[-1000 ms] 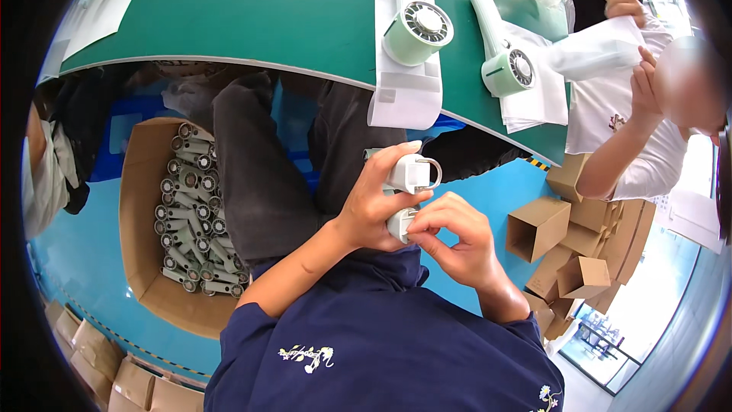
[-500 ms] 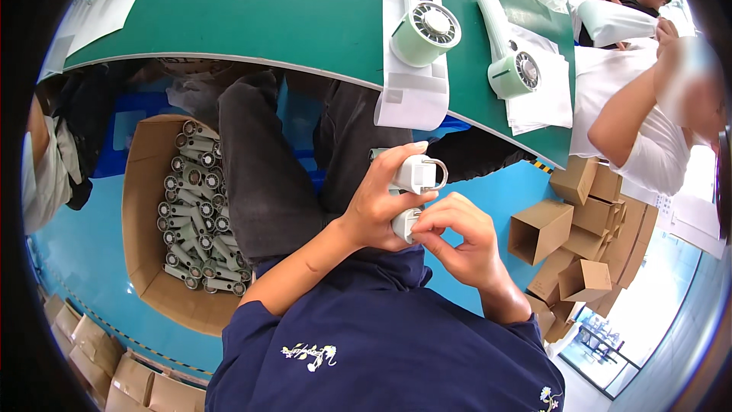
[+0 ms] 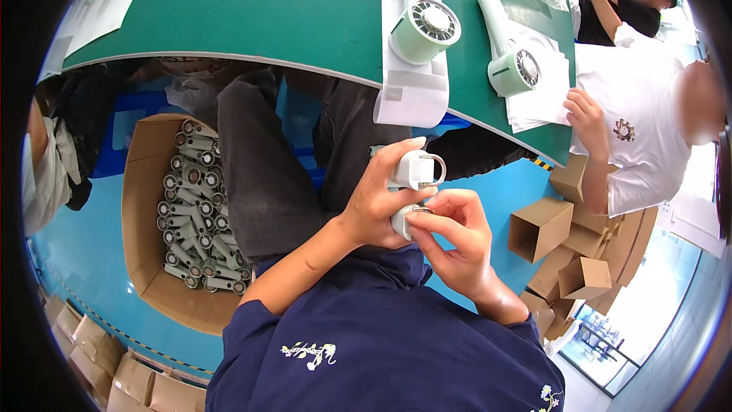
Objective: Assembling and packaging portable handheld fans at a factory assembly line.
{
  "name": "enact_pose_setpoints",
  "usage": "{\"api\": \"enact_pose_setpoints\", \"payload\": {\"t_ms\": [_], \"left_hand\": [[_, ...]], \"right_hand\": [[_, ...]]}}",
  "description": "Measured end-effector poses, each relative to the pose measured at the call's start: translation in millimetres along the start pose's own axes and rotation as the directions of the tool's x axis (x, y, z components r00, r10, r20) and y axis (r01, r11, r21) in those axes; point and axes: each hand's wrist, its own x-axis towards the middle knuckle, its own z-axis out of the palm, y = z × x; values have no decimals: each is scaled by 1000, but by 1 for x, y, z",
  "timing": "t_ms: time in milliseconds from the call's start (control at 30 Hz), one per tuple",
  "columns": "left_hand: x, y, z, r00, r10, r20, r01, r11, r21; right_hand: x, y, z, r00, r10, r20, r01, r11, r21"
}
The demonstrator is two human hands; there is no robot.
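Observation:
My left hand [image 3: 372,202] is wrapped round two pale handheld fans, side by side, with their handle ends toward my right hand. From the end of the upper fan [image 3: 414,171] a metal loop [image 3: 439,170] sticks out. The lower fan [image 3: 399,223] also has a metal loop at its end, and my right hand [image 3: 460,238] pinches that loop between thumb and forefinger. Their fan heads are hidden behind my left hand. On the green table [image 3: 252,11] ahead lie two more pale green fans, one [image 3: 418,47] on a white sheet and one [image 3: 512,72] on stacked papers.
A large cardboard box [image 3: 141,259] full of small fans stands on the floor to my left. Several open cartons [image 3: 540,229] are piled at the right. A co-worker in white [image 3: 633,114] sits beside the table's right end, with another person in black behind.
My right hand has shifted up slightly, and its fingers have moved along the lower fan's loop. The co-worker in white has lowered an arm to the table's edge.

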Motion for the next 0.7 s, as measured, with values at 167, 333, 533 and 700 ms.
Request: {"api": "enact_pose_setpoints", "payload": {"t_ms": [167,333,533,700], "left_hand": [[0,-1,0,1000,3,11,-4,1000,16],[0,-1,0,1000,1,8,-1,1000,14],[-3,-1,0,1000,8,14,-8,999,35],[-3,-1,0,999,10,31,-10,1000,4]], "right_hand": [[-4,1,2,1000,20,-6,-20,1000,13],[-6,2,7,996,-7,-85,5,1000,-23],[-4,5,3,995,83,-47,-80,995,60],[-12,18,7,960,281,-5,-267,918,292]]}}
